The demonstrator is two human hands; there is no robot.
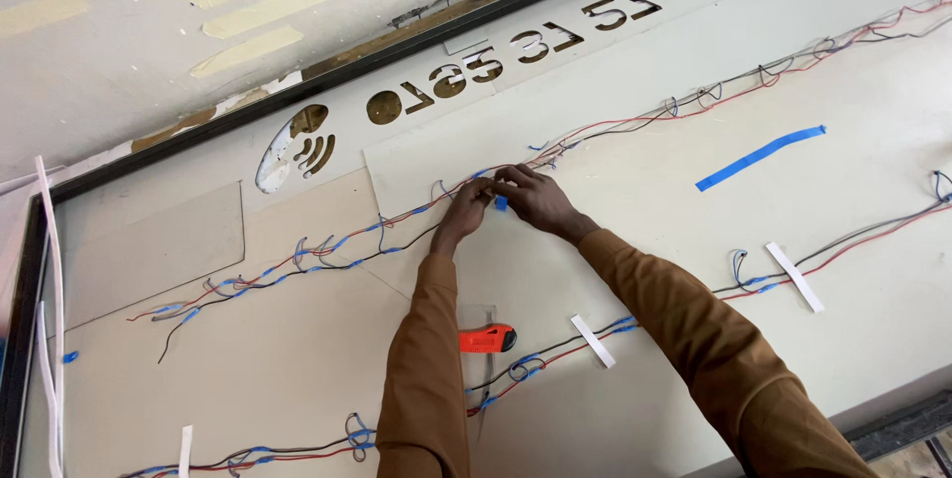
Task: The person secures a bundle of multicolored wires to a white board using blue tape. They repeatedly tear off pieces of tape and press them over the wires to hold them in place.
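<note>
Both my hands meet at the middle of a long run of red, black and grey wires (pixel 297 265) that crosses a pale board (pixel 297 369). My left hand (pixel 464 213) pinches the wire bundle from the left. My right hand (pixel 535 196) grips the same spot from the right, with a small piece of blue tape (pixel 501 202) between the fingers of the two hands. Small blue tape wraps mark the wires at several points along the run.
An orange utility knife (pixel 488 338) lies on the board between my forearms. A loose blue tape strip (pixel 760 157) lies at the right. White tape strips (pixel 593 340) hold a second wire run (pixel 853 240) lower down. Stencil cut-outs (pixel 297 146) line the far edge by a dark frame (pixel 20 339).
</note>
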